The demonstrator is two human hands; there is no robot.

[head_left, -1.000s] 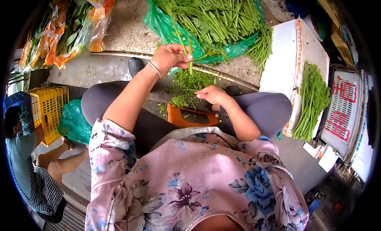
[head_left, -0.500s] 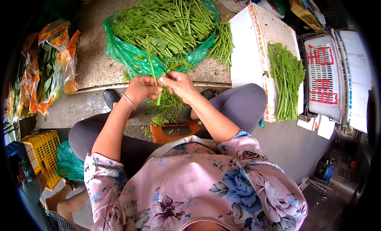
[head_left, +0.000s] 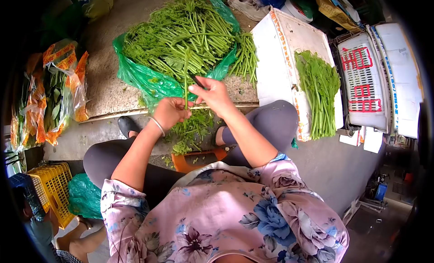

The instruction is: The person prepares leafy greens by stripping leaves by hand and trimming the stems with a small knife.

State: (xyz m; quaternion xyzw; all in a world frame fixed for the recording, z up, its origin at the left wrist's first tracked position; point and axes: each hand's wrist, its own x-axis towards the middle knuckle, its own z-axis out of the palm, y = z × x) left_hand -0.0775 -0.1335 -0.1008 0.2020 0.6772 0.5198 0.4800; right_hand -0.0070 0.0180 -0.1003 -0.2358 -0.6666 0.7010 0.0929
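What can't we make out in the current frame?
Head view:
- Dark object in the right hand: mostly covered by that hand, type unclear.
- Whether it touches the stalk: too small to tell.
- Orange item: near side hidden by the shirt.
- Co-worker, lower left: cut off by the edge.

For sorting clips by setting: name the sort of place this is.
Probably a vegetable stall: heaped green stems on a green plastic bag, a bunch of greens on a white box, and a yellow crate.
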